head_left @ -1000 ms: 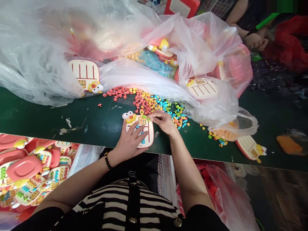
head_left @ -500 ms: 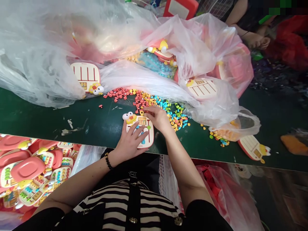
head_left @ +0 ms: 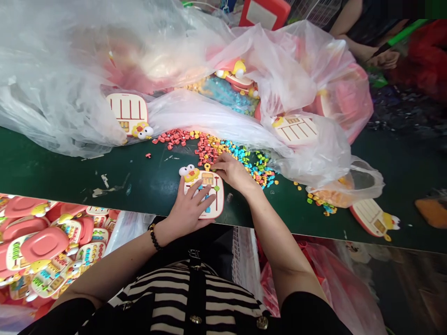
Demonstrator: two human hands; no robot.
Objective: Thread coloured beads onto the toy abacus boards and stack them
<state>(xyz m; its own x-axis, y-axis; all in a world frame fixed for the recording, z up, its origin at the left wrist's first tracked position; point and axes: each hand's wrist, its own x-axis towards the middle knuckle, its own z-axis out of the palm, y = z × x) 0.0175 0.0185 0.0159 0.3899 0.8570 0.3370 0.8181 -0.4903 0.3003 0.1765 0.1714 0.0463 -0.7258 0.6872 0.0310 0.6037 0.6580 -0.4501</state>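
A cream toy board (head_left: 219, 204) with a red rim, slots and a yellow duck head (head_left: 189, 173) lies at the table's front edge. My left hand (head_left: 190, 204) rests over it, fingers spread, partly covering the slots. A green piece (head_left: 216, 188) sits in the right-hand slot, and blue pieces (head_left: 208, 210) show between and below my fingers. My right hand (head_left: 235, 173) is just above the board's top edge, beside its yellow ring (head_left: 207, 166). Its fingertips are drawn together, and what they hold is hidden. Loose red pieces (head_left: 207, 151) and blue pieces (head_left: 240, 151) lie heaped beyond it.
Clear plastic bags (head_left: 216, 111) cover the table's back. More boards lie at the left (head_left: 127, 111), under plastic (head_left: 296, 129) and at the right (head_left: 370, 216). Piled boards (head_left: 45, 244) fill the lower left. Another person's hand (head_left: 386, 59) is at the upper right.
My right hand has shifted slightly right and toward me, its forearm swinging outward. My left hand stays on the board. At the upper right, the other person's green-and-black tool shows more fully.
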